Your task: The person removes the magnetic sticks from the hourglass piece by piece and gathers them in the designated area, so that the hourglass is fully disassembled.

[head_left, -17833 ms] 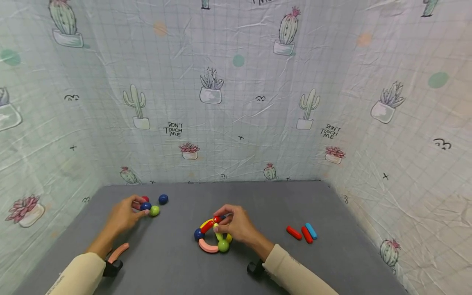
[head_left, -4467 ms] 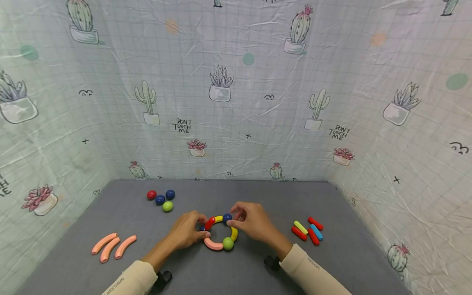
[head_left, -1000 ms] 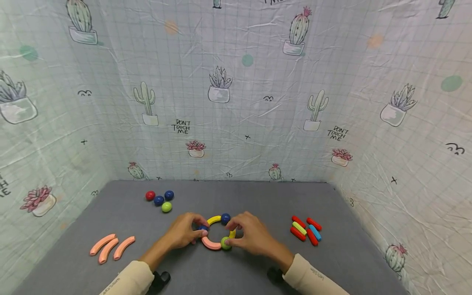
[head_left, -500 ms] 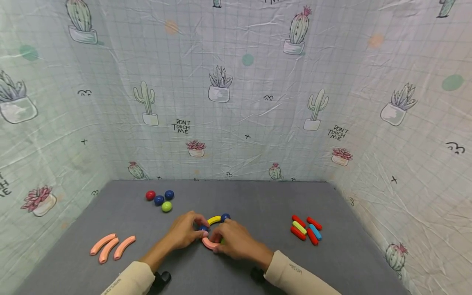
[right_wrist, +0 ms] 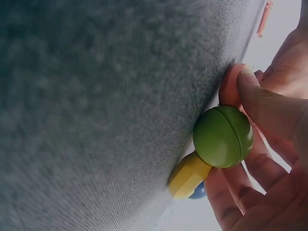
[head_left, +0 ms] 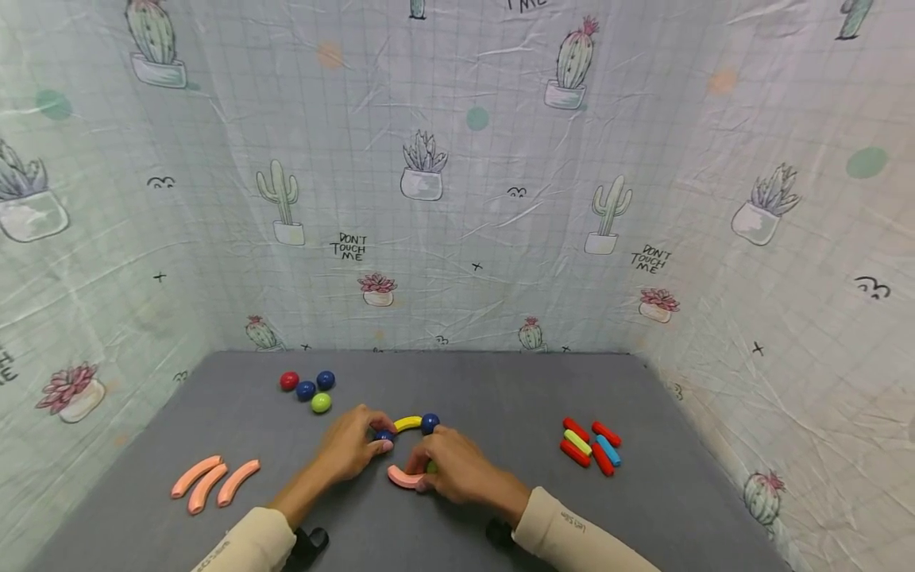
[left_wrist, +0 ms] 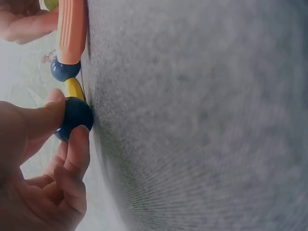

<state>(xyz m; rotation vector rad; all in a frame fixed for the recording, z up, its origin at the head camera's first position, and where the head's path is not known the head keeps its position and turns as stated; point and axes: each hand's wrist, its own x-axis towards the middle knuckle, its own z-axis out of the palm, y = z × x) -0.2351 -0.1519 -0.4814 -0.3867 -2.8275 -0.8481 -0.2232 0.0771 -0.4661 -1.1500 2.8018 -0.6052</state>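
Note:
With thumb and fingers, my left hand (head_left: 350, 443) pinches a blue ball (left_wrist: 77, 115) at the left of a ring of balls and curved sticks. A yellow curved stick (head_left: 408, 423) joins it to a second blue ball (head_left: 430, 423) at the back. My right hand (head_left: 461, 467) grips a pink curved stick (head_left: 405, 477), its thumb pressing the stick beside a green ball (right_wrist: 223, 136). Another yellow stick (right_wrist: 189, 176) meets that ball, but the hand hides it in the head view. The pink stick's left end stands apart from the left blue ball.
Three loose pink curved sticks (head_left: 206, 487) lie at left. Behind them sit a red ball (head_left: 289, 381), two blue balls (head_left: 306, 390) and a green one (head_left: 321, 403). Several short straight sticks (head_left: 590, 446), red, lime and light blue, lie at right on the grey table (head_left: 500, 389).
A lime stick and later a red one left the ring for the right-hand group. My right hand moved left onto the pink stick, whose end has separated from the left blue ball.

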